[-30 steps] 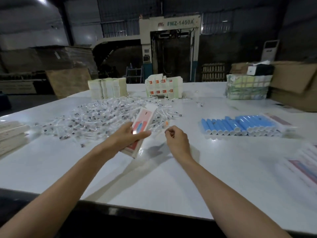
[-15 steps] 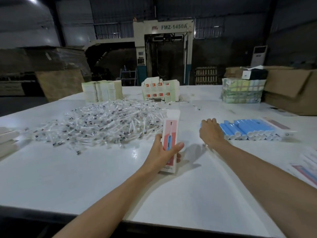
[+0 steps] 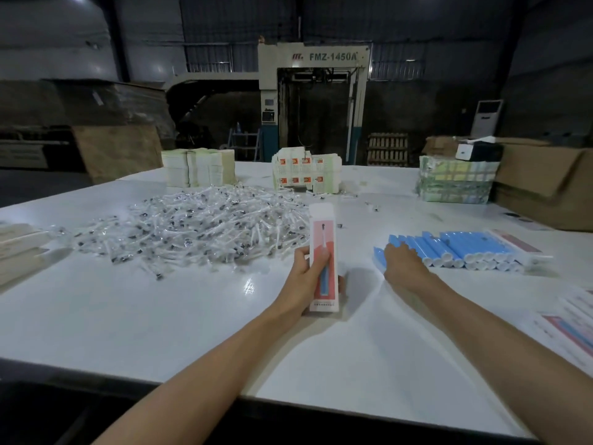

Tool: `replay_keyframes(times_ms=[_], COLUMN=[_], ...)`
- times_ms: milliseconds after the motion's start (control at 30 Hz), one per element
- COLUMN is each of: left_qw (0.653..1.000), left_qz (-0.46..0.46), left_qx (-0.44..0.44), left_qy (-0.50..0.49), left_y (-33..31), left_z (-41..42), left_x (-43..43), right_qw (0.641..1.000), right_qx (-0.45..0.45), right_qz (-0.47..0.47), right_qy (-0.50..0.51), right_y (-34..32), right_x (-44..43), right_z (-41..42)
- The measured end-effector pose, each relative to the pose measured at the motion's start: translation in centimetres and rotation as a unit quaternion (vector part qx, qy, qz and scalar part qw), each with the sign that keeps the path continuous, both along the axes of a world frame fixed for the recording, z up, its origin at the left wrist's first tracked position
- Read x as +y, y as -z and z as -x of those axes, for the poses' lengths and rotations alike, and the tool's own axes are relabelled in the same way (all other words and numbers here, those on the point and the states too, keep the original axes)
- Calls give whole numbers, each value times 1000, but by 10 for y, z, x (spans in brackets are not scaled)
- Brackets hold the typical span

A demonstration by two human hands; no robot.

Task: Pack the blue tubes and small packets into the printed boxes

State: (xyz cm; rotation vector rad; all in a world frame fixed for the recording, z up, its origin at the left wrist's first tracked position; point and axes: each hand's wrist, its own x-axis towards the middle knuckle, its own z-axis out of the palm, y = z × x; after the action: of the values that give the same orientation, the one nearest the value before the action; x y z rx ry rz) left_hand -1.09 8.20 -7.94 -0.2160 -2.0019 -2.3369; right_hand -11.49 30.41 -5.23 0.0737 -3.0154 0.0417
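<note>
Head view has the left grip [image 3: 308,277] closed round a printed box [image 3: 323,258], holding it upright with its lower end at the table [image 3: 160,316]; whether that end rests on the surface is unclear. To the right of the box, blue tubes [image 3: 465,248] lie side by side in a row, and the right grip [image 3: 404,264] lies palm down on the end of the row nearest the box, fingers touching the tubes. I cannot tell whether they have closed on one. To the left of the box and beyond it spreads a loose heap of small packets [image 3: 192,229]. The step in hand looks like fetching a tube for this box. The next move calls for lifting one tube clear without rolling its neighbours, lining it up with the box's top end and sliding it in while the left steadies the box. A packet from the heap would likely follow.
</note>
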Motion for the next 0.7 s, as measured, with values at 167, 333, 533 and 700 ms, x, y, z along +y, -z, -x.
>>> replay_keyframes(times_ms=[167, 333, 533, 700], left_qw=[997, 997, 997, 996], left_qz=[45, 49, 37, 45], left_qx=[18, 11, 28, 43], left_qy=[-52, -64, -60, -65], left_y=[-2, -6, -7, -9], left_z=[3, -1, -7, -8], left_x=[-2, -1, -2, 1], right_qw=[998, 999, 980, 767], right_qx=[-67, -4, -39, 40], right_qz=[-11, 45, 193, 629], right_qy=[-11, -21, -29, -118], right_y=[-12, -9, -20, -67], right_x=[11, 7, 8, -5], right_z=[-33, -43, -38, -47])
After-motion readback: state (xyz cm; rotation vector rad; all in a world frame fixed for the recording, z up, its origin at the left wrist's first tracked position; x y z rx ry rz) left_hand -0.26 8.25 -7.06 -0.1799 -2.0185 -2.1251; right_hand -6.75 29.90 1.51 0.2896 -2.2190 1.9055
